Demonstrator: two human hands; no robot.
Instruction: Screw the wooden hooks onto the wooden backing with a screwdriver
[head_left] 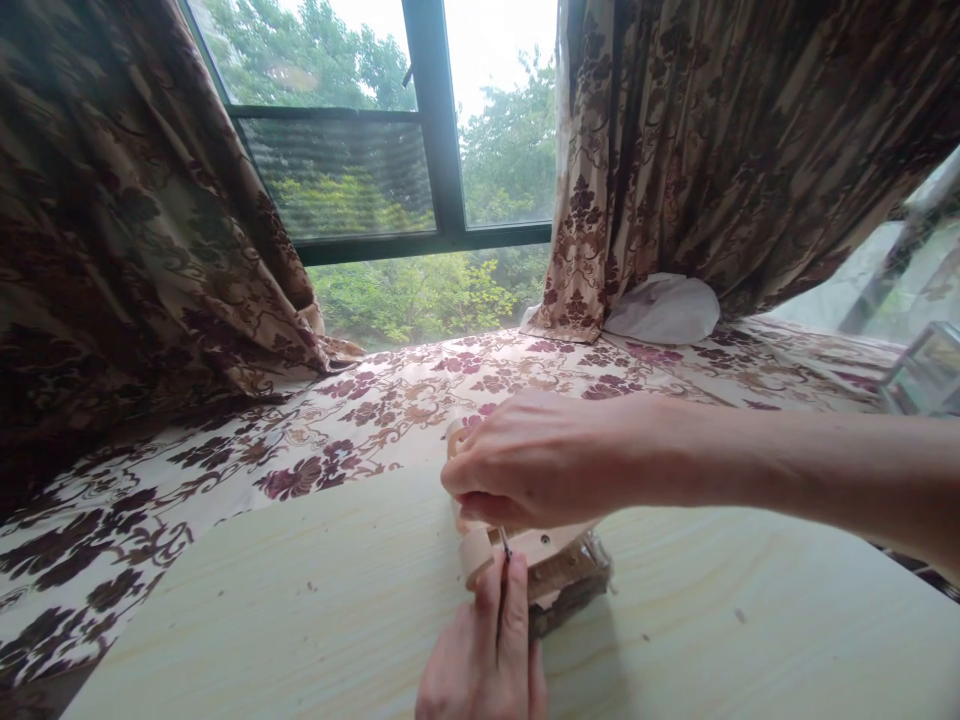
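Observation:
A pale wooden piece (531, 545) with rounded, wheel-like ends (475, 558) and a small dark screw-like spot lies on a light board. Beneath or against its near side is a brown block (574, 590) that looks wrapped in clear plastic. From below, my left hand (480, 640) reaches up with its fingers pressed together around a thin metal piece (505, 545) with a dark tip. My right hand (525, 460) comes in from the right and is closed over the far part of the wooden piece. Its curled fingers hide whatever they grip.
The wood-grain board (337, 580) carries small dark specks. Behind it spreads a floral cloth (420, 400) up to a window (442, 190) between patterned curtains (675, 150). A white plastic bag (664, 308) lies at the back, and a clear box (926, 370) stands far right.

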